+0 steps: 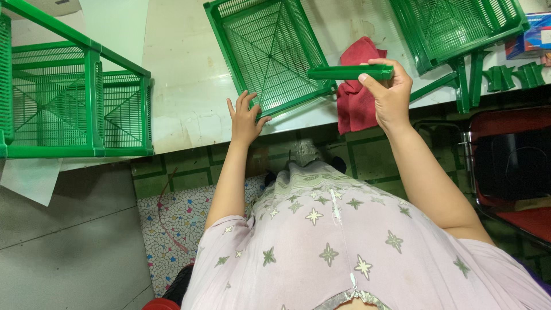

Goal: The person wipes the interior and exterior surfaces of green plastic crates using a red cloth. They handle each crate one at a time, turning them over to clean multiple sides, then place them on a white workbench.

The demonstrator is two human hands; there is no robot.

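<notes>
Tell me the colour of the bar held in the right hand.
Green: the bar in the right hand, clearest in the head view.

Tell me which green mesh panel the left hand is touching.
The middle green mesh panel, lying flat on the white table; the left hand rests at its near edge. The other panel lies far right, untouched.

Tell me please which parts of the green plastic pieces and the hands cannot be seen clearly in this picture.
- Head view: the far end of the green tray is cut off by the top edge.
- The second tray is also cut by the top edge.
- The red cloth is partly hidden by the right hand and the green bar.
- The left hand shows only its back; the palm's contact with the tray is hidden.
- The assembled rack runs off the left edge.
</notes>
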